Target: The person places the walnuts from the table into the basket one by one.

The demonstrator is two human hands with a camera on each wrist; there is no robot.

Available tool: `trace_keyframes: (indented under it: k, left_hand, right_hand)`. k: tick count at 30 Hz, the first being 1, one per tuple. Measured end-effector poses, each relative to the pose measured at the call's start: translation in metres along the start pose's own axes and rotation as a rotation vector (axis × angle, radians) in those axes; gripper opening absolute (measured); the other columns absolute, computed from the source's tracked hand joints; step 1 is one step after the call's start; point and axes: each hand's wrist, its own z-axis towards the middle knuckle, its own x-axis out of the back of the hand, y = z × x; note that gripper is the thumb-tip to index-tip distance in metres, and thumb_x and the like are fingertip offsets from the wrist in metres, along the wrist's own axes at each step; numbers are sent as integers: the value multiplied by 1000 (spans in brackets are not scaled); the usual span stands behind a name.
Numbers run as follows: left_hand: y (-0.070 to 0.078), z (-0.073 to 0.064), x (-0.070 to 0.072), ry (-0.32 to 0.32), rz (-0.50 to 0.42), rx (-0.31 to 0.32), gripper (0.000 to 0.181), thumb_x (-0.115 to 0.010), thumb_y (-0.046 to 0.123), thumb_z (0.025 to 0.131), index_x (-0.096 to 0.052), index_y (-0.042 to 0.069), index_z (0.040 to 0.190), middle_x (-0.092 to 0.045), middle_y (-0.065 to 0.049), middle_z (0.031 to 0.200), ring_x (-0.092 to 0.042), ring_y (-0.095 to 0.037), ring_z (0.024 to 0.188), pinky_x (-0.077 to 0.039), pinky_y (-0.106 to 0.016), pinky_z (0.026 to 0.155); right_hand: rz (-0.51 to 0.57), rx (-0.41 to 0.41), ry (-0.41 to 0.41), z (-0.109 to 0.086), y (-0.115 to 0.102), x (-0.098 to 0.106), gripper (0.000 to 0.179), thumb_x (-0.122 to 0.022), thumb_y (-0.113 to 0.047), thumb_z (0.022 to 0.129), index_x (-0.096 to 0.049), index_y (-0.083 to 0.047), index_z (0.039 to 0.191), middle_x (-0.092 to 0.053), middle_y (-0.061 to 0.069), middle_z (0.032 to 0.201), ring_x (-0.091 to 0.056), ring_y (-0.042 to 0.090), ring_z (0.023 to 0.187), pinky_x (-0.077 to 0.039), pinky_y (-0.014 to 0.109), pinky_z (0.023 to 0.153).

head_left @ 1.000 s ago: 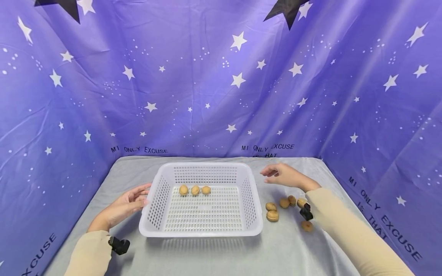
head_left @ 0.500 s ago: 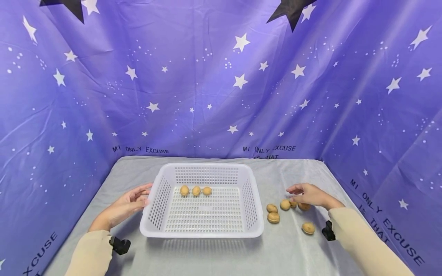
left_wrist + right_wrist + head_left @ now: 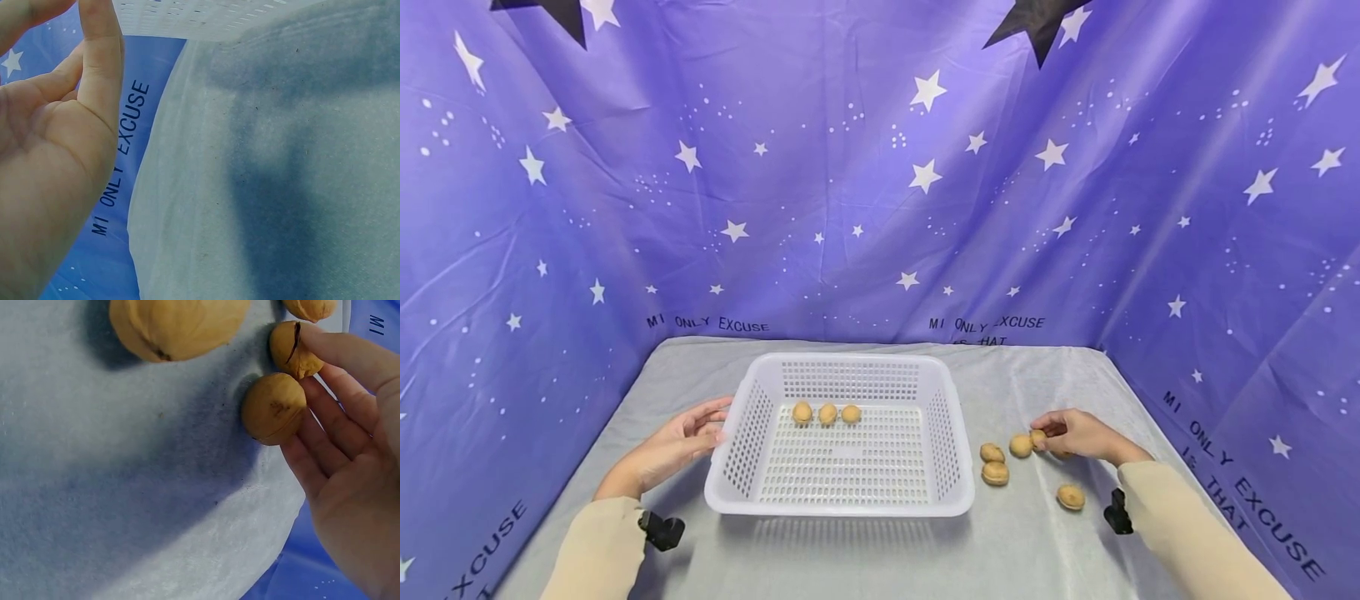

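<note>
My right hand [image 3: 1086,436] pinches a walnut [image 3: 294,350] with a dark crack between its thumb and fingers, low at the table. Another walnut [image 3: 274,409] lies against the lower fingers in the right wrist view; the hand mostly hides it in the head view. At the left side of a white plastic basket [image 3: 838,509], my left hand [image 3: 664,450] touches the rim with loosely extended fingers. Inside the basket, three walnuts [image 3: 827,414] sit in a row toward the back.
Between basket and right hand lie a pair of touching walnuts [image 3: 996,473] and a single walnut [image 3: 1021,446]. One more walnut [image 3: 1071,497] lies nearer the front. Grey cloth [image 3: 850,558] covers the table; a purple starry curtain [image 3: 820,183] encloses the back and sides.
From beside the basket's back right, my right hand has moved right and toward me to the loose walnuts, then its fingers closed on one. The left hand stays at the basket.
</note>
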Motion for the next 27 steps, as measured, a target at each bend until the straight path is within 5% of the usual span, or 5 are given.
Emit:
trace_keyframes:
  k: [14, 27]
  left_hand:
    - [2, -1, 0, -26, 6, -17, 65, -51, -6, 100, -15, -11, 153, -50, -23, 138, -61, -22, 115, -54, -36, 92]
    - [2, -1, 0, -11, 21, -4, 65, -51, -7, 100, -15, -10, 154, -49, -24, 138, -61, -22, 114, -54, -37, 92]
  right_hand:
    - [-79, 96, 55, 3, -32, 24, 39, -72, -13, 92, -65, 6, 125, -71, 10, 108, -66, 20, 96, -54, 27, 78]
    - [-157, 255, 42, 42, -114, 27, 39, -75, -19, 92, -67, 1, 124, -70, 13, 116, -67, 28, 105, -55, 38, 88]
